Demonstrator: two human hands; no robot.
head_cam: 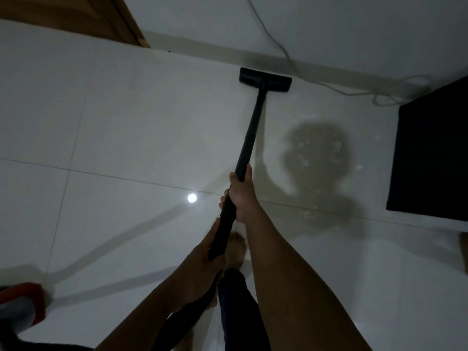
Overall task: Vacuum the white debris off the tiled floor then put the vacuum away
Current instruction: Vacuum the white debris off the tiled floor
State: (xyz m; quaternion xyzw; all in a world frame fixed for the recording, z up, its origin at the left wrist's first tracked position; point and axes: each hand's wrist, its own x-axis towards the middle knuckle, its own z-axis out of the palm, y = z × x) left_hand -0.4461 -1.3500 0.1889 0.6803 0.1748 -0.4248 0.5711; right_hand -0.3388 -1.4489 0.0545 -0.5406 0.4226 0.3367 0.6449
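We look down on a pale tiled floor point(114, 122) that fills most of the view and meets a white wall point(354, 26) along the top. A black cabinet point(430, 153) stands on the floor at the right edge, and a wooden door point(63, 16) shows in the top left corner. At the lower left corner we see part of a red and grey vacuum point(22, 307), blurred and cut off by the frame. A black wand point(253, 127) runs from our hands up the middle of the view, tilted slightly to the right. A pale cord point(273, 39) trails down the wall and lies looped on the floor beside the cabinet. The black head point(265, 79) at the wand's far end sits flat on the floor, just beside the foot of the wall. Our right hand point(240, 193) grips the wand about halfway along, fingers wrapped round it. Our left hand point(202, 264) clasps its near end the same way, just above the hose point(202, 300). A bare foot point(236, 249) rests on the tile beneath the hands. The white debris point(304, 158) lies scattered to the right of the wand, inside a shadow between wand and cabinet, well apart from the head. A small round glare point(192, 198) shines on the tile left of the right hand.
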